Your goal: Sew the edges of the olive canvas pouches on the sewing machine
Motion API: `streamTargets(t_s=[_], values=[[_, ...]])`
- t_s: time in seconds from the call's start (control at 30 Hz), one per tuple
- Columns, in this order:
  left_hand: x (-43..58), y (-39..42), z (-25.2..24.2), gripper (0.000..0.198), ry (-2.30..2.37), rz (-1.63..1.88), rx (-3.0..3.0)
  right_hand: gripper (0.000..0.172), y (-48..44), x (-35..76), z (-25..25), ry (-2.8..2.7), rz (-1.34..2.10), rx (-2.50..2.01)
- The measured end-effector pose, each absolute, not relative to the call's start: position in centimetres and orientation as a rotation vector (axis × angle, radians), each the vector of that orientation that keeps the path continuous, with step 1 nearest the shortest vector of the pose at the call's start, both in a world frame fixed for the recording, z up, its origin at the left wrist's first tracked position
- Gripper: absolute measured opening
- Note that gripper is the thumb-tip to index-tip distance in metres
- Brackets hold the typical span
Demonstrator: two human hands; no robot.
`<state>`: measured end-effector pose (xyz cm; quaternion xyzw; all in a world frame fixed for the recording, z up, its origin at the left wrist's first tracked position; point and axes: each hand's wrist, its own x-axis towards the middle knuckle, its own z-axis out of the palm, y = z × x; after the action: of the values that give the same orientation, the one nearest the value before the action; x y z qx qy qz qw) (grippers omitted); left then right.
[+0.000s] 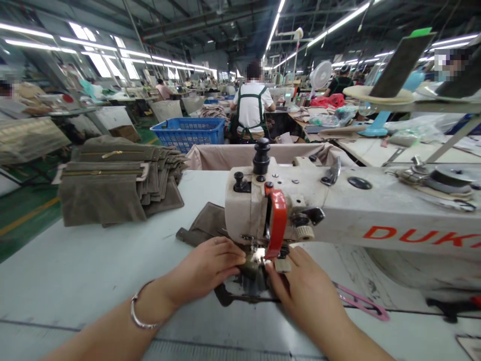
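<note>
A white sewing machine (338,200) with an orange guard stands on the table, its lamp lighting the needle area. Beneath its head lies a grey-brown fabric piece (210,220), spreading out to the left. My left hand (212,265), fingers together, presses on the fabric just left of the needle. On the other side, my right hand (308,286) rests close by the presser foot, thumb near the fabric's edge; its fingertips are partly hidden behind the machine head, so what it holds is unclear.
Stacked grey-brown fabric pieces with zippers (105,190) lie at the table's left. A pink tool (363,302) is right of my right hand. Behind the machine are a cloth-lined bin (221,156), a blue basket (191,131) and a seated person in a white shirt.
</note>
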<state>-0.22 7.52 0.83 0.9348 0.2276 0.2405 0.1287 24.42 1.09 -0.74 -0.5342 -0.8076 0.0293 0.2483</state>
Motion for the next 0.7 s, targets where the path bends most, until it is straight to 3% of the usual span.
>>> streamTargets(t_s=[0.1, 0.23, 0.33, 0.7], values=[[0.5, 6.6, 0.4, 0.012, 0.672, 0.8, 2.679, 0.026, 1.0, 24.5, -0.6, -2.218, 0.014, -1.463], [2.1, 5.1, -0.2, 0.015, 0.726, 0.873, 2.746, 0.01, 0.3, 24.0, -0.7, -2.15, 0.174, -1.276], [2.9, 4.5, -0.3, 0.018, 0.82, 0.897, 2.734, 0.02, 0.2, 23.5, -1.2, -2.156, 0.24, -1.182], [3.2, 5.7, -0.5, 0.014, 0.921, 0.899, 2.619, 0.021, 1.1, 23.1, -1.3, -2.156, 0.124, -1.198]])
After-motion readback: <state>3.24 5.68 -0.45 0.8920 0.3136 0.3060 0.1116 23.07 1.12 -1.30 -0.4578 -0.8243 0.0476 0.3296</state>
